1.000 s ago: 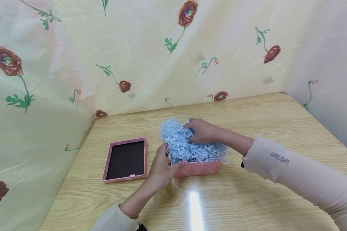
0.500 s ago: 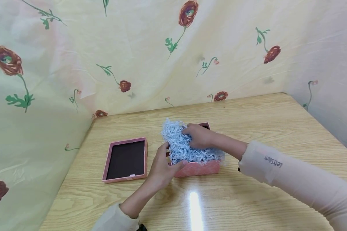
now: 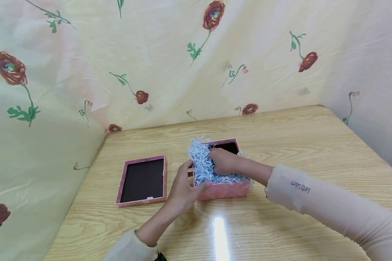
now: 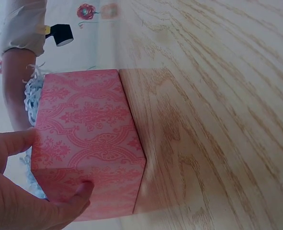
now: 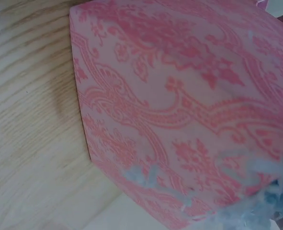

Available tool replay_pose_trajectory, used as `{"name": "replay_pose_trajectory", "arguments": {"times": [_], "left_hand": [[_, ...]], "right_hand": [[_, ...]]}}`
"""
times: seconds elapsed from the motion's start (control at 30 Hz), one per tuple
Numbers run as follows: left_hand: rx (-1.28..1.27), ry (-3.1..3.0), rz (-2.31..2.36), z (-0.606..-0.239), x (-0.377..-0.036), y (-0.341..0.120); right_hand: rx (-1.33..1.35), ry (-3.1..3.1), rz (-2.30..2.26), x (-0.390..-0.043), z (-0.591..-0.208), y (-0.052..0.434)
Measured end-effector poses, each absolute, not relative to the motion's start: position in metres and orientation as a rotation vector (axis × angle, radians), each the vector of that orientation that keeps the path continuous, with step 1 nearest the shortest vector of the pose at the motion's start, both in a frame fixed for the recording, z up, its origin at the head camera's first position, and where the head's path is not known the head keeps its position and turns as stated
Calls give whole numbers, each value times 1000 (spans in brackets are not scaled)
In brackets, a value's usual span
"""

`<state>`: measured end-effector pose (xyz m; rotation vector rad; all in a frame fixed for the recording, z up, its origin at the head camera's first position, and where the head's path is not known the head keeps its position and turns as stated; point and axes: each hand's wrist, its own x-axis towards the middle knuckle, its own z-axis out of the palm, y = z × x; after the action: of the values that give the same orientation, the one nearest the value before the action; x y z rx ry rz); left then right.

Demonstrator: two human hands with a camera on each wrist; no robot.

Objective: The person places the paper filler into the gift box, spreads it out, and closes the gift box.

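**Fingers on the pink box, shred pressed inside**

Fingers (image 3: 205, 187) of the left hand (image 3: 183, 188) curl round the near left corner of the pink patterned cardboard box (image 3: 223, 190), thumb on its front wall. Beyond, the right hand (image 3: 223, 161) closes over the pale blue shredded paper filling (image 3: 200, 163), pressing it into the box; strands spill over the rim. Just left lies the pink shallow lid (image 3: 142, 180), dark inside up, on the light wooden surface (image 3: 281, 130). Farthest, a cream flowered cloth backdrop (image 3: 170, 61).

Pale beige long sleeves (image 3: 330, 210), small dark lettering near the right cuff.
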<state>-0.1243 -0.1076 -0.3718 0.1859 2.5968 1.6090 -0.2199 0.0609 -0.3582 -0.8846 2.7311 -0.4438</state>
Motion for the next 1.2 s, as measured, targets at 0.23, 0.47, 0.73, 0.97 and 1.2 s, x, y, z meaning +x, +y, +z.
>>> {"name": "replay_pose_trajectory", "arguments": {"times": [0.23,0.47,0.73,0.97,1.2], "left_hand": [[153,2586,1589,-370,-123,-107],[166,2591,1597,-370,-123,-107],[172,2587,1604,-369,-122,-107],[170,2591,1595,-368,-122,-106],[186,2611,1589,-370,-124,-106]], "right_hand": [[-865,2733,-411,-217,-363,59],[-889,2740,-395,-217,-364,60],[-841,2705,-368,-218,-357,64],[-903,2733,-355,-212,-344,70],[-934,2778,-405,-208,-331,80]]}}
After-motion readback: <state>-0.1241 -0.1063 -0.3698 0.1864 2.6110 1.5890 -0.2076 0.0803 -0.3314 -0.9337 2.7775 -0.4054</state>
